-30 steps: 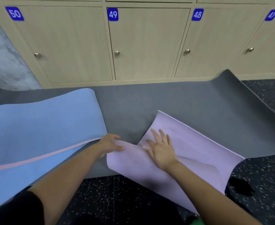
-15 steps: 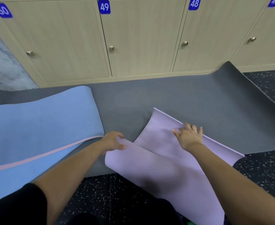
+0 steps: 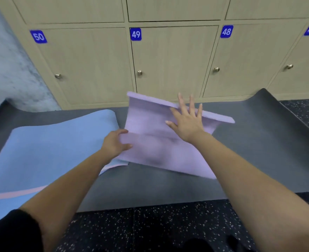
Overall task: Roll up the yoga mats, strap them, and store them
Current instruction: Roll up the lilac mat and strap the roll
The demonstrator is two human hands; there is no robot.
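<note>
A lilac yoga mat (image 3: 150, 151) lies folded over on a large dark grey mat (image 3: 250, 142), its far end lifted off the floor. My left hand (image 3: 115, 144) grips the lilac mat's left edge, thumb on top. Over the raised far end, my right hand (image 3: 186, 120) is spread flat, its straight fingers pressing on the mat. To the left lies a light blue mat (image 3: 49, 151) with a pink underside showing along its edge.
Wooden lockers (image 3: 168, 60) numbered 50 to 47 stand along the back, all doors closed. A grey concrete wall (image 3: 4, 70) is at the far left. Black speckled floor (image 3: 150, 230) runs along the near side.
The lilac mat's far end has been lifted up and pushed forward toward the lockers. My right hand moved from the mat's middle to its far edge. My left hand kept hold of the left edge.
</note>
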